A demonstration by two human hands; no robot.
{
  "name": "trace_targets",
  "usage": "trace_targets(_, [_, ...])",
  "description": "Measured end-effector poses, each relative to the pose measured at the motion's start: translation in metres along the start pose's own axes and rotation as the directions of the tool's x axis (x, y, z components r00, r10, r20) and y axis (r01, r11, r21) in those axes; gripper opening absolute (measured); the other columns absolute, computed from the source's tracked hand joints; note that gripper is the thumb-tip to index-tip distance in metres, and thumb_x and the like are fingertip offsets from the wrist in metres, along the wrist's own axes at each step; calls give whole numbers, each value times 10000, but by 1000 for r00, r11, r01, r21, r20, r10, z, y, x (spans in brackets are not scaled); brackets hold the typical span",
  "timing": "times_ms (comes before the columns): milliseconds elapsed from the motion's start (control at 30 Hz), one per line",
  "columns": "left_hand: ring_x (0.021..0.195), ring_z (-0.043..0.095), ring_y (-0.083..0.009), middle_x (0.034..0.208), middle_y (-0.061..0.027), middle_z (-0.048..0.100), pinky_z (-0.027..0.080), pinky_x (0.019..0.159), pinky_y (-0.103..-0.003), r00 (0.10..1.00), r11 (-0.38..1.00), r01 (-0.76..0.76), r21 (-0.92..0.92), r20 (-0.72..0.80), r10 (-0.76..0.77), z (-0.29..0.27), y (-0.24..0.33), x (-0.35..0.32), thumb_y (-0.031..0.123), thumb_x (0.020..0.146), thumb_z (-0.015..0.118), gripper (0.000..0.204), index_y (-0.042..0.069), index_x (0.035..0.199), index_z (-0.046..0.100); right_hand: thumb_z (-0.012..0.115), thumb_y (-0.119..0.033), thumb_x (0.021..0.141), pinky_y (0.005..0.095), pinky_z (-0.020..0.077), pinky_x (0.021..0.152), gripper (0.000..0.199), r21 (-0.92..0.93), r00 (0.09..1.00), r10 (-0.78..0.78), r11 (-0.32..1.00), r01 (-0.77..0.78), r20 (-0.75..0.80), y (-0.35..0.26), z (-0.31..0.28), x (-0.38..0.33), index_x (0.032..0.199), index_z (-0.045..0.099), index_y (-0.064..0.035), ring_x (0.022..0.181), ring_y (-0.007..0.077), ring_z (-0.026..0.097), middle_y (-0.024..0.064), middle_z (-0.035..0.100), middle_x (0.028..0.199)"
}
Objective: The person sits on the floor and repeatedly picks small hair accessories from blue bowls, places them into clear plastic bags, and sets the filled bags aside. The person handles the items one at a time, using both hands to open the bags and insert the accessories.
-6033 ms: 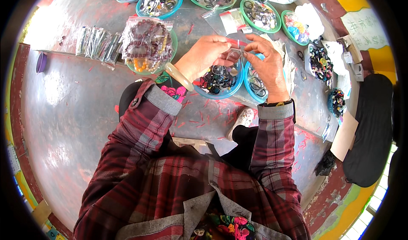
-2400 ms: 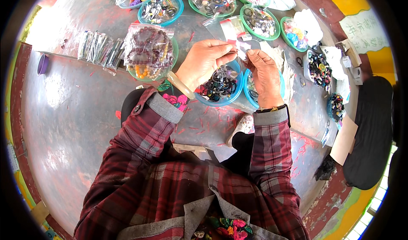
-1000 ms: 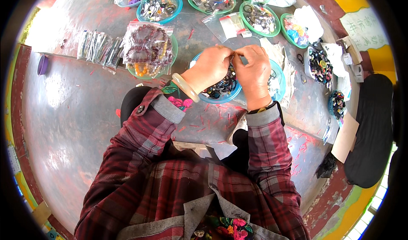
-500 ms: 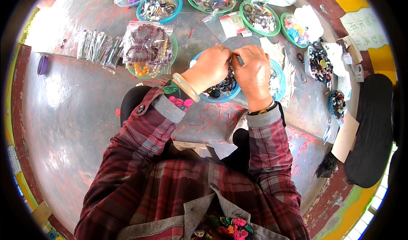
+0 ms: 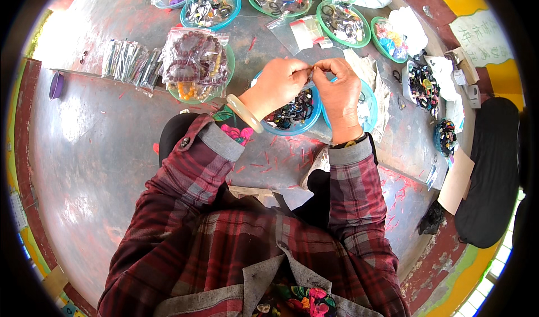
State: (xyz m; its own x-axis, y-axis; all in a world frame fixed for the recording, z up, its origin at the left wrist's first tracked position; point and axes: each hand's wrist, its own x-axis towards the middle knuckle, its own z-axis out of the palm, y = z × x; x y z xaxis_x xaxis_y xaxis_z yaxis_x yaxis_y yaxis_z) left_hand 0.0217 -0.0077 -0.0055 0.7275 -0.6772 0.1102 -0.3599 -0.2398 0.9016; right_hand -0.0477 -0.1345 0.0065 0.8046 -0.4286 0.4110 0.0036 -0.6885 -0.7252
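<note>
Fingertips to fingertips, my left hand (image 5: 279, 87) and my right hand (image 5: 341, 95) pinch something small and dark between them; it is too tiny to make out. Both hands are closed and hover over a blue basket (image 5: 306, 127) filled with dark hair ties and small beaded pieces (image 5: 293, 112). Beside it on the right stands a second light-blue basket (image 5: 371, 112), partly hidden by my right hand. A pale bangle (image 5: 245, 113) circles my left wrist.
A green basket (image 5: 231, 64) to the left holds bagged bead bracelets (image 5: 193, 58). Rows of slim packets (image 5: 132, 64) lie farther left. More baskets of small goods (image 5: 343, 22) line the far side. A white tray (image 5: 422, 87) sits at the right, near a black cushion (image 5: 488, 171).
My fingers have shifted and my right hand has turned slightly, moving a little right. More of the blue basket's contents now shows beneath them.
</note>
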Motion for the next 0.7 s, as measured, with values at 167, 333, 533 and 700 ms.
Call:
trace_targets(167, [701, 581, -85, 764, -90, 650, 467, 629, -241, 999, 994, 23, -108, 29, -20, -1, -3, 2, 150, 869, 538, 213, -31, 937, 628, 634, -67, 697, 276, 456, 663, 51, 141, 992, 113, 983, -119, 53, 4, -2, 1, 738, 640, -38, 707, 160, 572, 47, 613, 751])
trace_targets(333, [756, 592, -89, 833, -73, 656, 483, 706, -229, 993, 965, 113, -237, 56, -102, -1, -2, 1, 148, 885, 520, 240, -51, 971, 625, 642, -54, 705, 242, 440, 652, 78, 351, 943, 302, 875, -333, 142, 13, -5, 2, 776, 650, -23, 696, 100, 541, 19, 606, 742])
trace_targets(533, [763, 600, -93, 833, -73, 657, 484, 711, -231, 995, 949, 102, -298, 49, -91, 0, -8, 2, 136, 893, 501, 236, -42, 986, 626, 646, -55, 707, 246, 445, 654, 97, 331, 948, 286, 889, -318, 143, 9, -13, 6, 801, 657, -34, 690, 114, 556, 35, 622, 751])
trace_targets(700, [705, 626, -155, 770, -137, 642, 476, 624, -271, 996, 999, -18, -37, -91, 14, 3, -6, 2, 117, 865, 528, 189, -1, 974, 628, 668, -87, 682, 309, 456, 668, 82, 12, 998, -39, 999, 39, 40, -4, -9, 3, 760, 649, -66, 729, 208, 588, 62, 622, 766])
